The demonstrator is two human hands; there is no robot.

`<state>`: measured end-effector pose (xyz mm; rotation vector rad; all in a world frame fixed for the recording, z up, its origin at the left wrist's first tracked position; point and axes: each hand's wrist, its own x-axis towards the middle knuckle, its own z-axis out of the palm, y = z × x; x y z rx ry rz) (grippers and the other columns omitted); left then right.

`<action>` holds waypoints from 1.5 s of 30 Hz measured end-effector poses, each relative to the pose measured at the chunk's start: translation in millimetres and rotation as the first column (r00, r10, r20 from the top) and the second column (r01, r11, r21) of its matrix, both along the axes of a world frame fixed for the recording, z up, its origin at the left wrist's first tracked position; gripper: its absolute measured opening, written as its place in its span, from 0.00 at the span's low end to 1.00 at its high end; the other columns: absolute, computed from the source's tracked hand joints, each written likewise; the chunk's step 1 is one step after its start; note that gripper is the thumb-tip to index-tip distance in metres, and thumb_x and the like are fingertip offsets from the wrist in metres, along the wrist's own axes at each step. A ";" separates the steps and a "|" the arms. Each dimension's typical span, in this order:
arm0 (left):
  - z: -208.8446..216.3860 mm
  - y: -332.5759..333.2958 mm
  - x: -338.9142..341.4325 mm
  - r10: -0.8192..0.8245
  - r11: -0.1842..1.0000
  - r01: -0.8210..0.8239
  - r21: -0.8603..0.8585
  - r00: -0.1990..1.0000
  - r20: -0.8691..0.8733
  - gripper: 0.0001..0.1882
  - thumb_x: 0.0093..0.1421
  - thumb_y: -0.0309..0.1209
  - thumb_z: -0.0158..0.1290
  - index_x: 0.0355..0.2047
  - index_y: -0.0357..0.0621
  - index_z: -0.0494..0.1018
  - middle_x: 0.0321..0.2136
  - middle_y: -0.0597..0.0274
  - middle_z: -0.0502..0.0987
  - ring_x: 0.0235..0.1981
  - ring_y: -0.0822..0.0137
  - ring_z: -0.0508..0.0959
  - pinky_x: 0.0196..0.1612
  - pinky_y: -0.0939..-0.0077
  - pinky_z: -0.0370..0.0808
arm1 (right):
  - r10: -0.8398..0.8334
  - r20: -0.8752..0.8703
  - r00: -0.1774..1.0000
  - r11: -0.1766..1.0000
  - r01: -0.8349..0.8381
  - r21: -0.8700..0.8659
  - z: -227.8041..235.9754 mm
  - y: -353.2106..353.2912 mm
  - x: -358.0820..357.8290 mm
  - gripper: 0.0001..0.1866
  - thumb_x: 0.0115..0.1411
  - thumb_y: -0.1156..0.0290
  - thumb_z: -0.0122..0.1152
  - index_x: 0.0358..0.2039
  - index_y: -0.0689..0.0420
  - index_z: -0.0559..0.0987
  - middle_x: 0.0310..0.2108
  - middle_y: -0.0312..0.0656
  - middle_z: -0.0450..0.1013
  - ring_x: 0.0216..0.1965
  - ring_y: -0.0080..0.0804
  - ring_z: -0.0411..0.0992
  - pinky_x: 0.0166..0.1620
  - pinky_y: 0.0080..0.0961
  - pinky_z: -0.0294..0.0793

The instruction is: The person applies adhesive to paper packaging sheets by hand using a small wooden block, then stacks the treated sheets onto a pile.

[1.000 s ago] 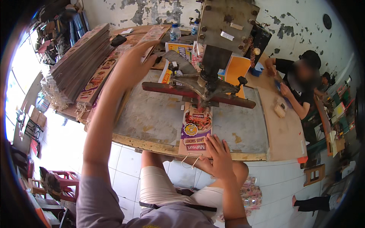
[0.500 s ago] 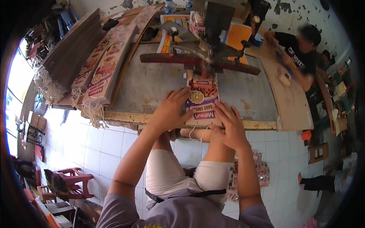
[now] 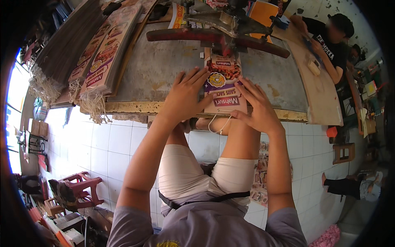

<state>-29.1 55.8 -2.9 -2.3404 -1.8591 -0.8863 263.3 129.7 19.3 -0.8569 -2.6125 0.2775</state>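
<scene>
A printed cardboard strip [image 3: 217, 79] in white, purple and red lies lengthwise on the grey worktable, its near end at the front edge. A white string loop [image 3: 212, 124] hangs from that end. My left hand [image 3: 183, 92] rests along the strip's left side, fingers stretched out and thumb over its edge. On the other side my right hand [image 3: 261, 103] has its fingers spread against the right edge, the thumb near the string. Beyond both hands, the strip's far end runs under a metal press with a red crossbar [image 3: 181, 34].
Stacks of similar strips with strings [image 3: 101, 70] lie at the table's left, beside a thick brown stack [image 3: 61, 53]. A wooden board [image 3: 304, 84] extends the table on the right, where another person [image 3: 331, 45] sits. A red stool [image 3: 84, 189] stands lower left.
The whole view has shifted, so the table and press appear higher in the picture. My hands stay on either side of the strip, in nearly the same pose.
</scene>
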 end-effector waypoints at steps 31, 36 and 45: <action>6.7 0.7 4.6 0.036 0.999 -0.036 -0.034 0.999 0.009 0.38 0.70 0.45 0.59 0.75 0.40 0.69 0.77 0.53 0.69 0.80 0.52 0.64 0.81 0.42 0.56 | -0.008 -0.006 1.000 0.999 0.008 0.036 -4.1 1.7 -3.6 0.51 0.62 0.36 0.74 0.77 0.56 0.71 0.82 0.47 0.60 0.82 0.51 0.58 0.81 0.58 0.54; 8.8 -0.2 5.5 0.034 0.999 -0.033 -0.018 0.999 0.024 0.39 0.69 0.48 0.59 0.72 0.34 0.71 0.75 0.51 0.72 0.79 0.52 0.66 0.81 0.43 0.57 | -0.011 0.007 1.000 0.999 0.010 0.049 -4.0 0.6 -4.1 0.52 0.63 0.35 0.73 0.76 0.58 0.72 0.81 0.49 0.61 0.81 0.52 0.58 0.80 0.58 0.55; 8.6 1.0 4.3 0.039 0.998 -0.039 -0.045 0.999 -0.001 0.39 0.70 0.47 0.61 0.74 0.37 0.70 0.77 0.54 0.70 0.80 0.52 0.64 0.81 0.42 0.56 | -0.015 -0.016 1.000 0.999 0.016 0.047 -6.7 1.9 -4.3 0.52 0.63 0.35 0.73 0.76 0.59 0.71 0.81 0.50 0.62 0.81 0.52 0.59 0.80 0.58 0.56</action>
